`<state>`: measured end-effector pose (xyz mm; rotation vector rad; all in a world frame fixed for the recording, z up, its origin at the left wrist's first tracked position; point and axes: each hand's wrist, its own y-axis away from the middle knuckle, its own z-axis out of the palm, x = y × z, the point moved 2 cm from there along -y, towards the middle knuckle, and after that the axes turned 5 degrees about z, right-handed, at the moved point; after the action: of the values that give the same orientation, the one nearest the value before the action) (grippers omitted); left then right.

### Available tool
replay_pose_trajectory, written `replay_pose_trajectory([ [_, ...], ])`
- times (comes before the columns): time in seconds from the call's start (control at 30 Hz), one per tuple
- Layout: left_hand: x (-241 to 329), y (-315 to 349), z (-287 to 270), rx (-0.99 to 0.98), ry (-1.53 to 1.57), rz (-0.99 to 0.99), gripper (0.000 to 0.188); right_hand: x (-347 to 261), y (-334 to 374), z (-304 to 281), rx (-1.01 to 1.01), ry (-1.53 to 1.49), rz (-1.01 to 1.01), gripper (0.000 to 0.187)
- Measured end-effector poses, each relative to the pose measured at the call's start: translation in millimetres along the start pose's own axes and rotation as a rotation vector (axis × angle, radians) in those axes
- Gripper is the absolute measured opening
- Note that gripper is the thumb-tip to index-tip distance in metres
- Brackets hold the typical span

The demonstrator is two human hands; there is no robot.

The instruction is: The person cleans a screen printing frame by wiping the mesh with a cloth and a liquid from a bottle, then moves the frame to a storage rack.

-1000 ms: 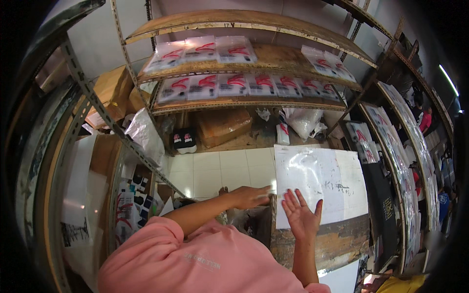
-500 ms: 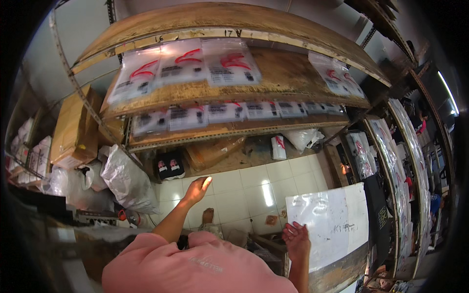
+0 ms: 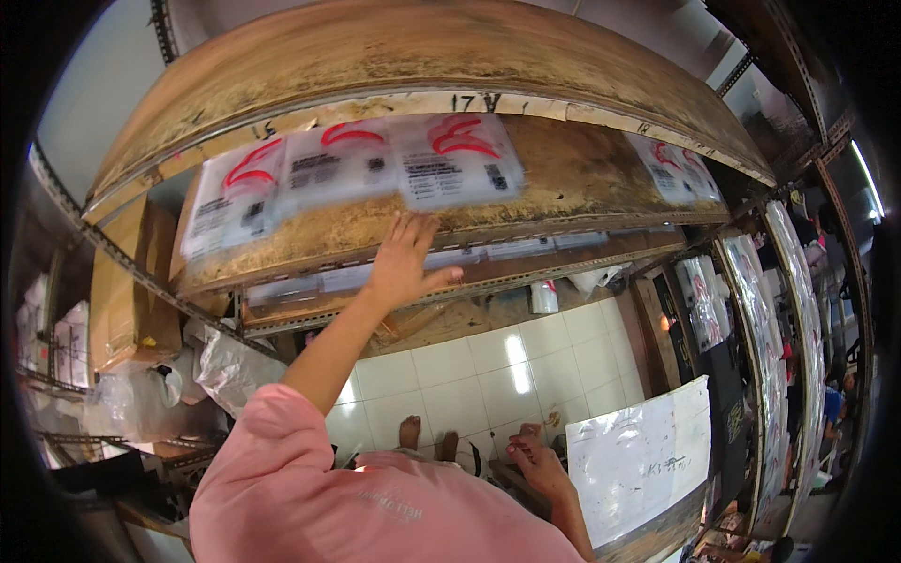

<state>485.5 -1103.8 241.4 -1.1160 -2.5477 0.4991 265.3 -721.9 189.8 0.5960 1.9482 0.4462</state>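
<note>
My left hand (image 3: 405, 258) reaches up at the front edge of the middle wooden shelf (image 3: 563, 183). Its fingers are stretched out and its thumb stands apart, with nothing in it. Just beyond the fingertips lies a clear plastic packet (image 3: 460, 174) with a red mark and black print. Two similar packets, one plastic packet (image 3: 338, 169) beside it and another (image 3: 230, 202) farther left, lie on the same shelf. Low down on the right, my right hand (image 3: 540, 462) hangs beside a white sheet-covered board (image 3: 638, 450); its fingers are loosely bent and apart, holding nothing I can see.
Another wooden shelf (image 3: 422, 56) runs above, with a metal upright (image 3: 113, 249) at the left. More packets (image 3: 671, 169) lie at the shelf's right end. A cardboard box (image 3: 136, 300) and plastic bags (image 3: 225, 361) stand at left. Racks of packets (image 3: 751, 300) line the right.
My left hand has risen from above the floor to the shelf edge, its fingers now spread. My right hand has shifted left, off the white board. The shelves appear closer.
</note>
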Motion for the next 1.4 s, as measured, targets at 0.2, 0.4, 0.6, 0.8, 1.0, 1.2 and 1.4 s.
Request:
replay_pose_trajectory([
  [0.2,-47,-78,49,-0.23,-0.199,-0.145,0.1,-19,-34,-27,0.002,0.068,0.022,0.036],
  [0.4,-57,-99,62,-0.278,-0.214,-0.228,0.099,-8,-80,-56,0.07,0.073,0.007,0.041],
  [0.6,-55,-106,90,-0.257,-0.167,-0.32,0.098,-7,-132,-91,0.02,0.168,-0.123,0.049],
  [0.8,-76,-88,82,-0.149,-0.501,-0.137,0.072,-82,-162,-119,0.208,0.298,-0.342,0.048],
  [1.0,-63,-93,95,-0.3,-0.497,-0.13,0.08,-56,-122,-92,0.414,0.16,-0.214,0.043],
  [1.2,-37,-94,48,-0.321,-0.458,-0.09,0.084,-49,-110,-62,0.4,0.22,-0.099,0.042],
  [1.4,-24,-94,32,-0.427,-0.431,-0.033,0.086,-58,-91,-45,0.572,0.229,-0.008,0.042],
])
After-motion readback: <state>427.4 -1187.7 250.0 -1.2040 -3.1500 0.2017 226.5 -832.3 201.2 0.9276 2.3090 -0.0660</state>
